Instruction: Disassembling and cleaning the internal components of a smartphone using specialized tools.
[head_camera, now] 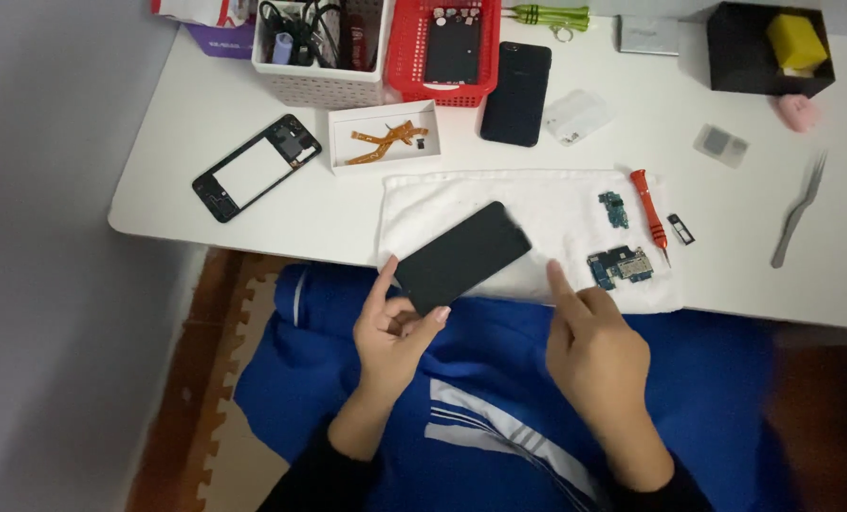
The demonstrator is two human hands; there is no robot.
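The flat black rectangular phone screen panel sits just left of the frame's centre, tilted, its lower end in the left hand and its upper end out over the near edge of the white towel that lies on the white desk. It looks thin, light and stiff, probably glass-faced, so likely brittle at the corners and slick on its glossy face; it is best held by the long edges, not pressed on the flat.

The left hand does roughly that: thumb up along the panel's left edge, the other fingers curled under and around its lower corner, the grip clamped on the panel. The wrist is bent upward from a dark sleeve rising from the bottom of the frame.

The right hand holds nothing. It hovers over the blue lap right of centre, index finger stretched toward the towel's near edge, other fingers loosely folded, grip apart. Just beyond its fingertip lie a small blue-green circuit board and a red-handled screwdriver.
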